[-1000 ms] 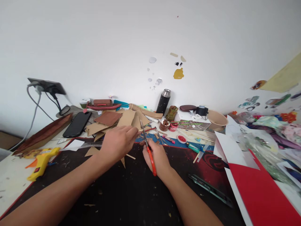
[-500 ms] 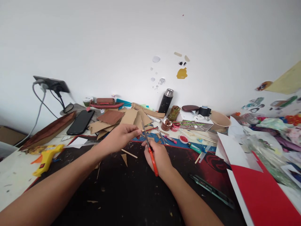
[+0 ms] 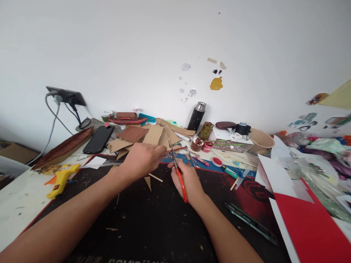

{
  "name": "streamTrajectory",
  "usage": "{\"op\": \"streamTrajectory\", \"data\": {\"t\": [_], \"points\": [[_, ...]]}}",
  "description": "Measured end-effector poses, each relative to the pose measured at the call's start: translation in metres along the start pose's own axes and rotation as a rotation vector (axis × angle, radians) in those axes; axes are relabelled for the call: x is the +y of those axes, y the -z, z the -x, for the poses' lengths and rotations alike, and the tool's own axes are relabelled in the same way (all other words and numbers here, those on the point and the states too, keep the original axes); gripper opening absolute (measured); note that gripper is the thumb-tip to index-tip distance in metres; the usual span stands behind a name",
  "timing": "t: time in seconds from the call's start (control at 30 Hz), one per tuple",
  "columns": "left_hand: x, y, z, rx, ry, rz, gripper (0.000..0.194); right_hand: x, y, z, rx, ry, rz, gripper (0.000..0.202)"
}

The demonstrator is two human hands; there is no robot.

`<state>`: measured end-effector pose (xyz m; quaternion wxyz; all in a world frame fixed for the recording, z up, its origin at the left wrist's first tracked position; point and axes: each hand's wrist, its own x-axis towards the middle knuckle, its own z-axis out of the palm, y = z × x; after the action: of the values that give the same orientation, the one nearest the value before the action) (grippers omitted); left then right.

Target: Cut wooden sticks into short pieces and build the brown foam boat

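My right hand (image 3: 188, 178) is closed round the handles of red-handled scissors (image 3: 181, 179), whose blades point up and away from me. Just left of the blades, my left hand (image 3: 146, 157) has its fingers pressed together; what they hold, if anything, is hidden behind them. A thin dark red stick (image 3: 177, 149) shows beyond the blades, its left end out of sight near my left fingertips. Below my left hand, a short pale stick (image 3: 156, 177) and a pointed cardboard scrap (image 3: 148, 182) lie on the black mat (image 3: 153, 223).
A yellow glue gun (image 3: 62, 179) and black phone (image 3: 98, 139) are at the left. Cardboard pieces (image 3: 133, 134), a black flask (image 3: 196, 117) and paint jars (image 3: 196, 144) stand or lie towards the wall. A cutter (image 3: 251, 223) and red sheet (image 3: 309, 223) are at the right.
My left hand has turned, its back now facing up and its fingertips hidden, so less of the stick shows. The scissors remain in my right hand. The whole view has shifted slightly.
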<state>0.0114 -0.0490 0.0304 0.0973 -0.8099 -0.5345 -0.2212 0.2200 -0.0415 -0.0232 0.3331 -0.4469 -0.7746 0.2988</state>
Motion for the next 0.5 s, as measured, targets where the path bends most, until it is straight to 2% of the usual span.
{"op": "streamTrajectory", "data": {"t": [0.1, 0.2, 0.37, 0.43, 0.5], "points": [[0.005, 0.001, -0.001, -0.041, 0.157, 0.208, 0.042, 0.001, 0.0, 0.001, 0.003, 0.013, 0.002, 0.025], [0.009, 0.006, -0.004, -0.086, 0.256, 0.409, 0.044, 0.0, 0.002, 0.002, -0.001, 0.03, 0.012, 0.024], [0.009, 0.012, -0.009, -0.234, 0.401, 0.942, 0.048, -0.005, 0.003, 0.004, 0.033, 0.084, -0.013, 0.024], [0.01, 0.012, -0.009, -0.251, 0.41, 0.984, 0.048, -0.004, 0.002, 0.004, 0.042, 0.093, -0.023, 0.024], [0.01, 0.01, -0.008, -0.198, 0.363, 0.819, 0.047, -0.002, 0.0, 0.003, 0.027, 0.077, -0.005, 0.024]]}}
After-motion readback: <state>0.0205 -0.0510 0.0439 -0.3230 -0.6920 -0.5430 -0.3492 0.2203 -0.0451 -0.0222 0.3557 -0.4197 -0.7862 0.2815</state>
